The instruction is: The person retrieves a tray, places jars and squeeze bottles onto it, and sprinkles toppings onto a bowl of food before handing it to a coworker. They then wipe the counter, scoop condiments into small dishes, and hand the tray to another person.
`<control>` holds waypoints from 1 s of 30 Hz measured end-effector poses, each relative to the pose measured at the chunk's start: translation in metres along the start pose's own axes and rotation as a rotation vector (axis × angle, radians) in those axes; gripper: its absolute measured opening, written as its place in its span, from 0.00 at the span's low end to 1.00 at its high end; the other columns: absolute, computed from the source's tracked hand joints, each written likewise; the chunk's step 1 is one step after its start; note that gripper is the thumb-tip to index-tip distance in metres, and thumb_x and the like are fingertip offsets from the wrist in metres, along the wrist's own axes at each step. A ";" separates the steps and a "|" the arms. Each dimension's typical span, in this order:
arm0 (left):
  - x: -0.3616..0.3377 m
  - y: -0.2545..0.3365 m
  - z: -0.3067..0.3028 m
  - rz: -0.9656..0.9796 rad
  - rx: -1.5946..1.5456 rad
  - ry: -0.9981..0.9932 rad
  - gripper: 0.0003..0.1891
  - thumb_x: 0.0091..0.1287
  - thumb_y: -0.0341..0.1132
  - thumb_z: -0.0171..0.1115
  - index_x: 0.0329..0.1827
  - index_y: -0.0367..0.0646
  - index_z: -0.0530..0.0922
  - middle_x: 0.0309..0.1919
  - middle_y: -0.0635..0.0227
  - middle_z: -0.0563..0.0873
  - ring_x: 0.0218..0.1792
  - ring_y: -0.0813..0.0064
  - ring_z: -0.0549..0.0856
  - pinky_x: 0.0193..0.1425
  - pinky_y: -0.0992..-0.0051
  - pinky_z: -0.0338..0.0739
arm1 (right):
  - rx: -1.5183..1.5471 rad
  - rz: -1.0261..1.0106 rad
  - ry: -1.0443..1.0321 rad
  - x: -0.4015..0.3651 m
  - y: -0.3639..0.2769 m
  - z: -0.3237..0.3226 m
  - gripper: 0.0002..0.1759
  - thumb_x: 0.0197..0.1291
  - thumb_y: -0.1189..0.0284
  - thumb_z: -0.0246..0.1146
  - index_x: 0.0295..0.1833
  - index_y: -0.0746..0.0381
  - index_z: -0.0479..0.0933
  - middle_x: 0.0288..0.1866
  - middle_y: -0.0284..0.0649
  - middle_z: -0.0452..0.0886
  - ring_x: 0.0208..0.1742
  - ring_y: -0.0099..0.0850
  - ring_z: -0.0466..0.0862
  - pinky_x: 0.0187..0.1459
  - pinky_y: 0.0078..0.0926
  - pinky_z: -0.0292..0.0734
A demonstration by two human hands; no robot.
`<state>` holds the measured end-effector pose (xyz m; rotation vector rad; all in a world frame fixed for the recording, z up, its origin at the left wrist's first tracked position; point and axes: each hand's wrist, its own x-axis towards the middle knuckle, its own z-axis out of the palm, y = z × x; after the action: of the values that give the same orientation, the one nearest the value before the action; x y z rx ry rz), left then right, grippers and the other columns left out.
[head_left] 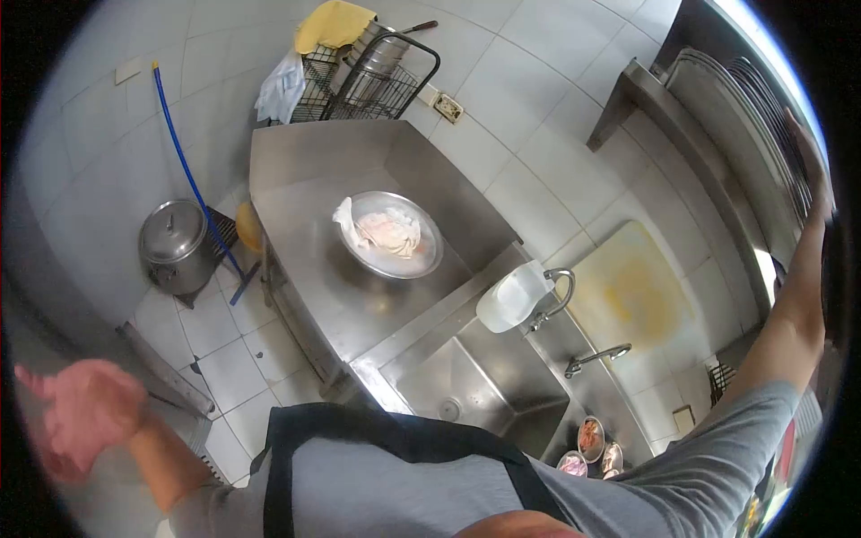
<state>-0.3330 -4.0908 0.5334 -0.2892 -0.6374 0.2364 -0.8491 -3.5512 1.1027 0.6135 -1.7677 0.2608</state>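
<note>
At the far left, my left hand (90,412) is raised, pinkish and blurred by motion, with a finger stretched outward and nothing visible in it. My right arm reaches up at the right edge. There my right hand (809,161), seen edge-on with fingers extended, lies against a stack of round metal trays (731,134) on a wall shelf (682,143). Part of that hand is lost in the dark image border. Beyond my body, a metal bowl (372,264) on the steel counter (314,197) holds a pale, bunched mass (390,231) that looks like raw meat or cloth.
Two faucets (596,360) stand by a steel sink (448,377), with a white plastic container (513,298) at its rim. A stained cutting board (632,287) leans on the wall. Small bowls (590,438) hold food. A lidded pot (173,242) and blue hose (179,152) are left.
</note>
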 end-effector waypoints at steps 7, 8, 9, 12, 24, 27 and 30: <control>-0.089 0.069 0.077 -0.415 -0.027 -0.547 0.13 0.65 0.47 0.56 0.30 0.48 0.76 0.28 0.70 0.79 0.34 0.70 0.78 0.42 0.69 0.74 | 0.429 -0.144 0.023 -0.251 -0.182 -0.118 0.11 0.54 0.68 0.65 0.30 0.60 0.70 0.28 0.36 0.69 0.30 0.32 0.71 0.62 0.40 0.66; -0.101 0.084 0.082 -0.532 -0.094 -0.707 0.14 0.66 0.47 0.55 0.29 0.48 0.76 0.27 0.71 0.78 0.32 0.70 0.78 0.40 0.69 0.74 | 0.631 -0.153 -0.103 -0.297 -0.209 -0.111 0.11 0.53 0.69 0.66 0.28 0.60 0.70 0.26 0.35 0.69 0.28 0.32 0.71 0.62 0.40 0.66; -0.115 0.095 0.086 -0.665 -0.200 -0.839 0.14 0.66 0.47 0.55 0.27 0.48 0.76 0.25 0.71 0.78 0.31 0.69 0.78 0.39 0.70 0.74 | 0.873 -0.160 -0.271 -0.341 -0.233 -0.101 0.12 0.53 0.69 0.67 0.26 0.60 0.70 0.24 0.35 0.69 0.26 0.32 0.72 0.61 0.41 0.67; -0.144 0.126 0.110 -1.384 -1.068 -1.084 0.13 0.64 0.40 0.60 0.43 0.38 0.78 0.40 0.59 0.83 0.41 0.64 0.82 0.45 0.71 0.76 | 1.396 -0.145 -0.727 -0.435 -0.299 -0.058 0.14 0.50 0.71 0.69 0.21 0.60 0.71 0.19 0.34 0.69 0.20 0.32 0.72 0.61 0.42 0.68; -0.128 0.172 0.163 -2.207 -1.993 -1.007 0.20 0.66 0.27 0.54 0.61 0.31 0.70 0.54 0.52 0.79 0.58 0.67 0.77 0.64 0.71 0.67 | 0.190 -0.550 -0.823 -0.531 -0.435 -0.011 0.13 0.50 0.62 0.62 0.24 0.61 0.73 0.19 0.38 0.73 0.29 0.36 0.81 0.73 0.51 0.44; -0.120 0.186 0.144 -2.249 -1.936 -1.003 0.19 0.66 0.26 0.54 0.60 0.31 0.71 0.53 0.52 0.80 0.57 0.69 0.77 0.62 0.72 0.70 | 0.024 -0.539 -0.916 -0.547 -0.441 -0.021 0.14 0.52 0.60 0.62 0.25 0.60 0.74 0.19 0.37 0.74 0.31 0.35 0.81 0.74 0.51 0.39; -0.113 0.192 0.135 -2.269 -1.915 -0.993 0.19 0.65 0.26 0.55 0.59 0.31 0.71 0.52 0.53 0.80 0.56 0.69 0.78 0.61 0.72 0.70 | -0.129 -0.541 -1.038 -0.553 -0.449 -0.033 0.16 0.52 0.58 0.62 0.26 0.60 0.74 0.20 0.34 0.74 0.32 0.33 0.79 0.74 0.50 0.37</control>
<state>-0.5279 -3.9195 0.5102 -1.0340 -1.5765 -2.7505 -0.4869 -3.7630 0.5265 1.2326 -2.4472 -0.6610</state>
